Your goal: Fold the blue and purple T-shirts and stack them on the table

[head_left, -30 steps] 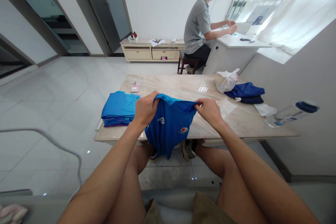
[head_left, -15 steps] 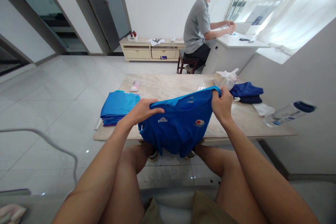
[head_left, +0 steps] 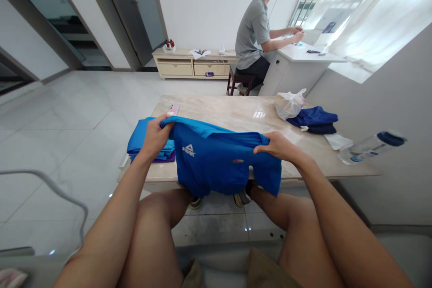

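Note:
My hands hold up a blue sports shirt (head_left: 216,162) with a white Peak logo, its lower part hanging past the table's near edge. My left hand (head_left: 155,137) grips the shirt's left edge, just above a folded stack of blue and purple clothes (head_left: 150,148). My right hand (head_left: 275,146) pinches the opposite side, with its fingers over the fabric. Behind the left hand lies a pink phone (head_left: 173,109) on the marble table (head_left: 236,112). Part of the stack is hidden by my left hand and the shirt.
Further right on the table are a white plastic bag (head_left: 288,104), folded dark blue clothes (head_left: 312,119), a white cloth (head_left: 337,141) and a clear water bottle (head_left: 371,148). A person (head_left: 253,36) sits working at a white desk (head_left: 303,60) beyond.
My left hand has moved left over the stack, and my right hand has moved lower and inward. The shirt has shifted left, and its badge is now mostly folded out of sight.

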Tool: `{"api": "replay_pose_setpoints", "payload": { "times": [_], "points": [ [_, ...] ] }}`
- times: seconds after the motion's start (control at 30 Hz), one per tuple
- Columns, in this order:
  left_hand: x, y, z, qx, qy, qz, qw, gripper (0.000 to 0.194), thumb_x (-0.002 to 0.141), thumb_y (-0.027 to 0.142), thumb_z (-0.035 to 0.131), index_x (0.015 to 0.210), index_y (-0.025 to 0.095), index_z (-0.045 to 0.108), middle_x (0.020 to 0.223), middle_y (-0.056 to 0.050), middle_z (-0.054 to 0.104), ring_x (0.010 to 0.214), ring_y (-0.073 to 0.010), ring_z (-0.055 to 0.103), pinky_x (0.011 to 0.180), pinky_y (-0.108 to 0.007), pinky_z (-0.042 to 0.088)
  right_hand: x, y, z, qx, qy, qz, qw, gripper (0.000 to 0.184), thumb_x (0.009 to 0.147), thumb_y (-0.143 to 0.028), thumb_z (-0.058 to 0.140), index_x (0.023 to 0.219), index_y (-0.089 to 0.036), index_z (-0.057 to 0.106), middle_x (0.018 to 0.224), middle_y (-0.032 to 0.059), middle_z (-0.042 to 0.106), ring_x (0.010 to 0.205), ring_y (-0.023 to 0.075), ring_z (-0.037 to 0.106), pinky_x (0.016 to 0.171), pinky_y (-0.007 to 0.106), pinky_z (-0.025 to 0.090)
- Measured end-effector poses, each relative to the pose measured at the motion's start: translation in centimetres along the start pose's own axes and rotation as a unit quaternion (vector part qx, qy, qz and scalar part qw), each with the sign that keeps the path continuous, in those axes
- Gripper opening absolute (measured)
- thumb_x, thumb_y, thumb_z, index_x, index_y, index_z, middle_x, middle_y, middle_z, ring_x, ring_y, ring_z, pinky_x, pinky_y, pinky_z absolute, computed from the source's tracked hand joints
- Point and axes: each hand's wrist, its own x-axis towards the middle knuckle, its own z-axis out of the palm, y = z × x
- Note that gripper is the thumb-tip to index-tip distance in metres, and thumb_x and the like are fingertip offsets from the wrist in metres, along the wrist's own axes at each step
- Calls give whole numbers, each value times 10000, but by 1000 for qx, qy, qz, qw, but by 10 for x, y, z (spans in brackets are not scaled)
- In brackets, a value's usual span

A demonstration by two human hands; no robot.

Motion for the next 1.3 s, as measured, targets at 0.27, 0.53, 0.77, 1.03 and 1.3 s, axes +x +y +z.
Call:
{"api": "replay_pose_setpoints", "payload": {
  "times": [0.27,0.53,0.77,1.03,1.3],
  "points": [
    [-16,-11,-20,97,2,35,995,283,921,400,603,1009,224,806,1058,-51,844,1032,-265,765,948,-326,587,3,2,-3,-62,370,-41,926,247,921,-365,612,761,-219,731,765,60,694,746,234,621,740,350,460],
    [-23,-43,-12,122,-189,33,974,199,808,243,588,832,226,785,875,-54,794,845,-251,736,802,-330,567,14,6,8,-65,432,60,898,346,1007,-419,561,708,-247,560,647,32,576,659,224,518,721,363,403],
    [-4,-33,-32,89,192,98,972,93,932,277,641,938,221,716,979,-70,737,983,-252,695,969,-400,566,19,12,0,1,539,24,842,415,1060,-576,513,892,-218,640,755,27,631,744,232,583,776,360,465],
    [-7,-10,-36,128,165,8,978,184,914,204,515,970,212,690,929,-53,752,945,-238,703,896,-333,534,26,5,21,8,488,30,872,345,1061,-455,443,1011,-205,676,962,121,761,916,280,667,897,397,503],
    [-43,83,-123,127,190,27,973,326,979,419,534,1027,162,728,935,-2,761,920,-170,675,838,-308,508,-47,-62,-90,-57,440,-54,895,253,1014,-421,611,1008,-209,750,951,117,785,940,288,679,926,401,527]
  ]
}}
